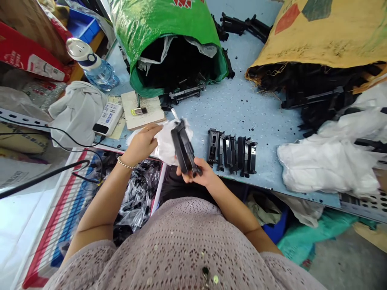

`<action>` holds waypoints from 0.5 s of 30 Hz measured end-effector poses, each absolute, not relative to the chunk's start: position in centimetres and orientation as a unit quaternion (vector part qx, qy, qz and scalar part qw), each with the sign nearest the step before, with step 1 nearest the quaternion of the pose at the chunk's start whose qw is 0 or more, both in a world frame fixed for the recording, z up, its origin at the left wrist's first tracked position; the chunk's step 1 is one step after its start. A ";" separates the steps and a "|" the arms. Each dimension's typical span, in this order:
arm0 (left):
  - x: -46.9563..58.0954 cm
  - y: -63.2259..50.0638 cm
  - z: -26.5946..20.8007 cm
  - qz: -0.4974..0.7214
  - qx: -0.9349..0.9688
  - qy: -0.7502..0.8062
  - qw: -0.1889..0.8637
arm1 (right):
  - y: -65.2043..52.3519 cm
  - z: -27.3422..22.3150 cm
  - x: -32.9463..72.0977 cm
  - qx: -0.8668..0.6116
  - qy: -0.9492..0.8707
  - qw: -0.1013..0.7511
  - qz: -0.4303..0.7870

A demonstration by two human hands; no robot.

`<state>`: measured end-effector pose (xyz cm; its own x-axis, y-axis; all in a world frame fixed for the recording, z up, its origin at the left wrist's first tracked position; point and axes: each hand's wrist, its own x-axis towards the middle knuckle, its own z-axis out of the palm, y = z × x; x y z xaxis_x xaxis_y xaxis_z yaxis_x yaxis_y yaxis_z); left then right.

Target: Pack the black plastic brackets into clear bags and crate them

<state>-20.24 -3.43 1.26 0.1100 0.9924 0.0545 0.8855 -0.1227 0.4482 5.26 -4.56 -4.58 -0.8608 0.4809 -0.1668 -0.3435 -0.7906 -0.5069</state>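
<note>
My right hand [199, 171] is wrapped round the lower end of some long black plastic parts [183, 147], held tilted above the table's front edge. They lie side by side, slightly blurred; I cannot tell exactly how many. To the left, my left hand [143, 141] has its fingers curled at a thin white plastic bag [166, 145], seemingly pinching its edge; the fingertips are partly hidden. The bag spreads flat behind the held parts. Just right of my right hand, a row of several similar black parts [231, 153] rests on the blue speckled table [223, 108].
A green sack [169, 24] and a yellow sack [320, 36] open toward me, black parts spilling out. White bags [329, 161] lie right. A water bottle [96, 66], white device [109, 119] and board [142, 108] stand left. Below, a basket [59, 217] holds bagged parts.
</note>
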 end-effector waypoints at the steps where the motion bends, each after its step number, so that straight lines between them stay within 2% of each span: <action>1: -20.4 -3.5 1.1 0.185 0.730 0.634 0.175 | -5.0 -4.7 5.6 -0.119 -0.211 0.170 0.955; 4: -20.7 -4.6 1.0 0.193 0.740 0.613 0.197 | -5.5 -5.4 5.5 -0.110 -0.102 0.073 0.986; 8: -19.2 -7.7 1.4 0.216 0.760 0.585 0.184 | -4.9 -6.2 4.1 -0.144 -0.061 0.082 0.984; 11: -16.3 -10.0 1.0 0.238 0.802 0.505 0.214 | -4.5 -5.8 3.7 -0.260 -0.185 0.150 0.936; 13: -14.3 -11.1 0.7 0.238 0.824 0.456 0.236 | -4.7 -5.0 4.0 -0.345 -0.329 0.211 0.853; 15: -12.9 -11.8 1.0 0.232 0.826 0.454 0.240 | -5.3 -3.9 4.5 -0.354 -0.452 0.236 0.784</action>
